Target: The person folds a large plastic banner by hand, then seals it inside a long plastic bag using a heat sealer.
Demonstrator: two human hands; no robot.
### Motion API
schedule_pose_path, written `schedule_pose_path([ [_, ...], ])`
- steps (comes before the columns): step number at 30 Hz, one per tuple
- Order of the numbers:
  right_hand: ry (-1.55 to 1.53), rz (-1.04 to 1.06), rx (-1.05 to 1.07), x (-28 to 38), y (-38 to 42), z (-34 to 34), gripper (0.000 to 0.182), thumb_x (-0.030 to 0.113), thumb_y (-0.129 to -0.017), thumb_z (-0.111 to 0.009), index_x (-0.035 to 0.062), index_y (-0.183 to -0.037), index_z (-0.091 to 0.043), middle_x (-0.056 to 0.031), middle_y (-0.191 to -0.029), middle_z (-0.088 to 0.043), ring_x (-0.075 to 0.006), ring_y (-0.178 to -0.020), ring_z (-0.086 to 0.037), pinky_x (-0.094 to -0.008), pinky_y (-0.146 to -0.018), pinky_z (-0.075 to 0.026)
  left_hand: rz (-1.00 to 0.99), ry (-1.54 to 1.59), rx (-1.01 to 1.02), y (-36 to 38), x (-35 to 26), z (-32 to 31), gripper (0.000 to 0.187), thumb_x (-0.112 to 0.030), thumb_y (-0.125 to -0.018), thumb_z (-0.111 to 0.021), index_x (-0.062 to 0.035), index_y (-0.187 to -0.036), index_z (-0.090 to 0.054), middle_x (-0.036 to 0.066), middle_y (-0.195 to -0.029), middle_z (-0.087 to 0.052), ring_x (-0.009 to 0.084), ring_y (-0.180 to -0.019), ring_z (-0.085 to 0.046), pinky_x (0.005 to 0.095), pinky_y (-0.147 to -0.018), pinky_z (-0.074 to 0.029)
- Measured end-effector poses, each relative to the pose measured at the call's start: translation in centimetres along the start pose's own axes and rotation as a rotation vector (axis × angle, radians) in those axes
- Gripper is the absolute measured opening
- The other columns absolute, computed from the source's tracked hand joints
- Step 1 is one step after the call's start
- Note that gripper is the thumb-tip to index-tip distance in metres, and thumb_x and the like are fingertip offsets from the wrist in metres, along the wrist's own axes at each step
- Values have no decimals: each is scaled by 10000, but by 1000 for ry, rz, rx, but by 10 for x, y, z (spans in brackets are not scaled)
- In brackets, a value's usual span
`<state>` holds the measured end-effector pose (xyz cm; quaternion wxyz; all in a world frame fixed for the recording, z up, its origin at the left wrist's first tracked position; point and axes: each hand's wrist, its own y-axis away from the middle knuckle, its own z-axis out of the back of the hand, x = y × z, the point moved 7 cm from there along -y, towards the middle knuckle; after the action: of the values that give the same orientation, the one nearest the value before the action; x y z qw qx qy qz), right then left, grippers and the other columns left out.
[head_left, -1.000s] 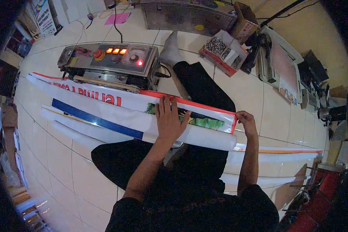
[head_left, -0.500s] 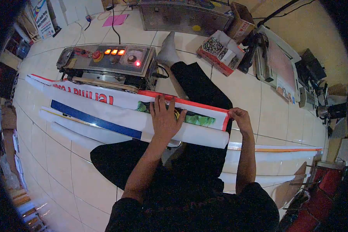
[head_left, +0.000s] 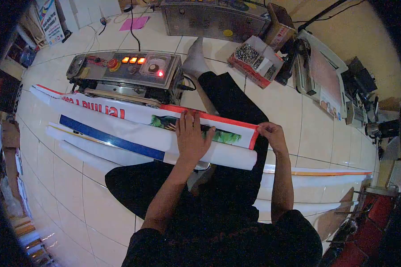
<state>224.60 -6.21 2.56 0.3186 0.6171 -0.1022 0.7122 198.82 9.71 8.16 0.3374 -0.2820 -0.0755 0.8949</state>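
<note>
Seated on the floor, the person presses the left hand (head_left: 190, 139) flat, fingers spread, on the banner (head_left: 133, 129) while the right hand (head_left: 272, 135) pinches its end.

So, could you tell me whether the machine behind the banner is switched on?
On: the machine shows three orange lights and one red light lit on its top panel.

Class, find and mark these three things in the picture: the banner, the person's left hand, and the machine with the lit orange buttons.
banner (head_left: 120, 120): head view, on its white printed face.
left hand (head_left: 191, 140): head view, on the back of the hand.
machine (head_left: 133, 71): head view, on its top control panel.
</note>
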Motion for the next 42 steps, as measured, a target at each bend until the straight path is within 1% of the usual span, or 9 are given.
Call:
schedule_pose_path([
  [3,57,-30,21,1,-2,-3,147,117,-837,-686,-10,-911,-683,-43,-799,-667,-111,-731,-594,-253,-675,-484,-19,-155,10,1,-7,-3,657,-499,-856,-562,-12,-1292,-491,282,-1316,-416,451,-1263,-358,571,-1050,-259],
  [9,-33,8,84,-8,-9,-8,145,133,-849,-667,0,-904,-682,-46,-780,-661,-113,-702,-590,-256,-646,-473,-36,-94,28,0,-12,-11,649,-505,-841,-580,-17,-1265,-514,278,-1301,-433,439,-1258,-370,574,-1048,-259],
  [12,-46,-35,96,-5,-9,-10,126,131,-860,-648,10,-887,-673,-44,-774,-662,-114,-699,-601,-256,-638,-472,-17,-57,2,3,-16,-11,643,-508,-833,-586,-26,-1252,-526,268,-1293,-450,427,-1260,-376,577,-1046,-259],
  [15,-23,-57,101,1,-6,-11,100,125,-861,-639,32,-885,-666,-37,-784,-666,-116,-701,-611,-252,-629,-473,-39,-146,-7,4,-21,-11,641,-512,-830,-587,-33,-1250,-525,251,-1295,-459,407,-1261,-389,579,-1044,-260],
  [22,-27,-46,174,-8,-12,-11,82,116,-858,-634,55,-901,-666,-27,-809,-670,-112,-716,-614,-249,-608,-478,-61,-142,-23,7,-30,-16,656,-523,-821,-585,-40,-1261,-517,269,-1305,-439,427,-1257,-385,575,-1041,-268],
  [25,14,-42,193,-3,-11,-14,84,119,-864,-627,51,-895,-665,-27,-798,-666,-110,-712,-610,-249,-602,-476,-33,-122,37,5,-34,-19,629,-516,-857,-542,-29,-1254,-532,283,-1301,-436,430,-1282,-363,594,-1054,-237],
  [33,-18,-62,223,-7,-15,-17,112,136,-882,-614,33,-884,-658,-29,-757,-649,-99,-665,-580,-245,-582,-461,-35,-97,67,10,-48,-27,621,-455,-822,-599,-76,-1303,-494,280,-1366,-353,435,-1323,-282,611,-1046,-241],
  [40,-55,-34,236,-15,-21,-24,143,154,-892,-615,18,-874,-657,-17,-731,-631,-97,-665,-574,-234,-604,-454,-22,-30,55,31,-70,-34,637,-417,-838,-586,-56,-1344,-450,257,-1390,-337,428,-1337,-264,600,-1072,-191],
  [42,-27,-46,238,-21,-21,-26,151,158,-895,-616,16,-868,-657,-14,-727,-627,-96,-668,-574,-233,-605,-454,-100,14,163,45,-91,-43,647,-416,-859,-559,-50,-1373,-414,247,-1421,-313,424,-1350,-250,588,-1091,-156],
])
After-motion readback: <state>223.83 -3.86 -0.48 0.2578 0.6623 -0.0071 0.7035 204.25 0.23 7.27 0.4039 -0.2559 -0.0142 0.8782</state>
